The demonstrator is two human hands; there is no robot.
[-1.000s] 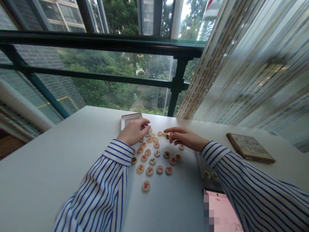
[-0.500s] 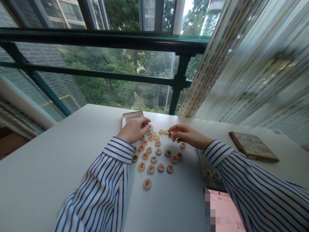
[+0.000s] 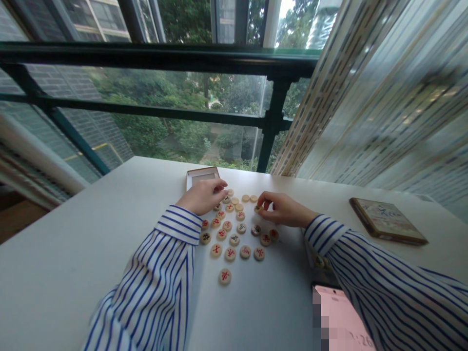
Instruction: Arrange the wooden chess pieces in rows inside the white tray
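Observation:
Round wooden Chinese chess pieces with red or black characters lie scattered over the white table [image 3: 109, 214]; a red-marked piece [image 3: 225, 276] sits nearest to me, and some at the back show blank faces, such as one blank piece [image 3: 245, 198]. My right hand [image 3: 287, 209] pinches a dark-marked chess piece [image 3: 257, 208] between thumb and fingertips, low at the right of the group. My left hand [image 3: 201, 196] hovers by the back left pieces, fingers loosely bent and thumb apart, with nothing visible in it. It hides part of the open box [image 3: 202, 171].
A brown-edged flat case [image 3: 388, 220] lies at the right. Beneath my right forearm, a tray with pieces [image 3: 319, 261] is partly covered. A phone with a pink screen [image 3: 340, 312] lies at the front right. Beyond the table stand a green railing [image 3: 157, 112] and a curtain [image 3: 303, 117].
My right hand has shifted slightly towards me with the chess piece, its fingers now in a tighter pinch. My left hand stays almost still. The view has shifted a little.

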